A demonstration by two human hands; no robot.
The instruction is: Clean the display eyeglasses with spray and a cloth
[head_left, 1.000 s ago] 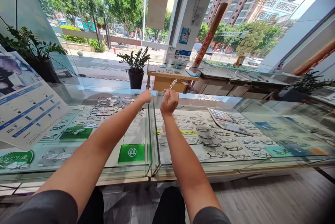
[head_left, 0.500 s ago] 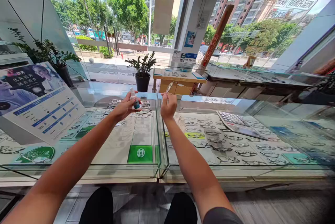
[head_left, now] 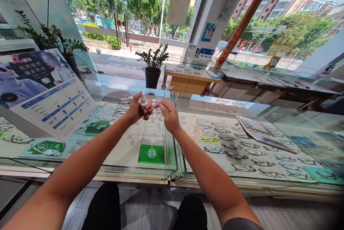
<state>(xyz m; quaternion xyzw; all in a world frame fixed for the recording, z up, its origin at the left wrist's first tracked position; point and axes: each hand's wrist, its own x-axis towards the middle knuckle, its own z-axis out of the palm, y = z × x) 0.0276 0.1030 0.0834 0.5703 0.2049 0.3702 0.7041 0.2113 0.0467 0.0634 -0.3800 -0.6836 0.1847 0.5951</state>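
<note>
My left hand (head_left: 136,109) is closed around a small spray bottle (head_left: 144,101) with a white top, held upright; my fingers cover most of its lower part. Close by on the right, my right hand (head_left: 170,116) pinches a pair of thin-framed eyeglasses (head_left: 165,94), whose outline is hard to make out against the background. Both hands are above the glass display counter (head_left: 129,172), near the gap between its two cases. Under the glass, a green card (head_left: 151,154) with a white logo lies below my hands.
Rows of eyeglass frames (head_left: 249,156) fill the right case. A calculator (head_left: 264,135) and a crumpled pale cloth (head_left: 197,129) are on the right. A printed display board (head_left: 53,97) leans at the left. Beyond the counter stands a potted plant (head_left: 152,77).
My hands have come closer together, and the bottle has turned in my left hand. The eyeglasses have swung toward the bottle. The whole view has shifted slightly.
</note>
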